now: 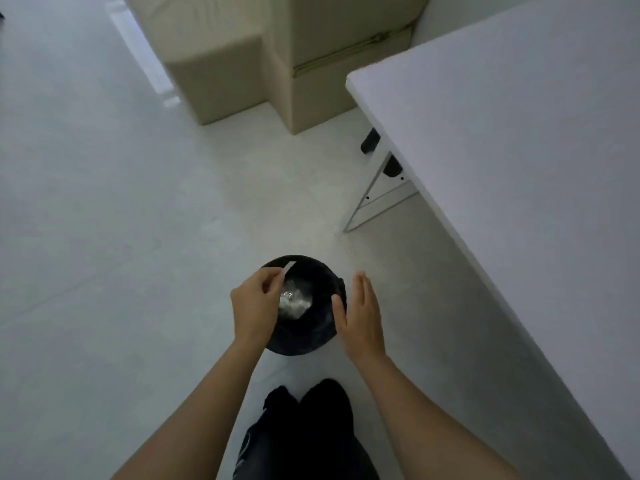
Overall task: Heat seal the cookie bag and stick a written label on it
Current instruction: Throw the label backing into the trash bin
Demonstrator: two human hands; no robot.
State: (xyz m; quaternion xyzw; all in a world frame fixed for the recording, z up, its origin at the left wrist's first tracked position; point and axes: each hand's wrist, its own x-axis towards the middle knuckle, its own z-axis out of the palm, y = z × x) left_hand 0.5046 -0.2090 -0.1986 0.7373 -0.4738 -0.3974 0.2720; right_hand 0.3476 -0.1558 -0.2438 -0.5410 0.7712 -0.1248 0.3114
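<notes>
Both my hands hover over a small black waste bin (311,275) standing on the floor. My left hand (254,308) pinches a thin white paper strip (289,265) over the bin's opening. My right hand (360,315) is held flat with straight fingers at the bin's right side and grips nothing. Crumpled clear plastic (294,301) lies inside the bin. No cookie bag, sealer or label sheet shows in this view.
A white folding table (519,168) fills the right side, its metal leg (369,195) near the bin. Beige cushioned blocks (277,57) stand at the back. My dark-trousered legs (304,427) are below the bin. Pale floor spreads to the left.
</notes>
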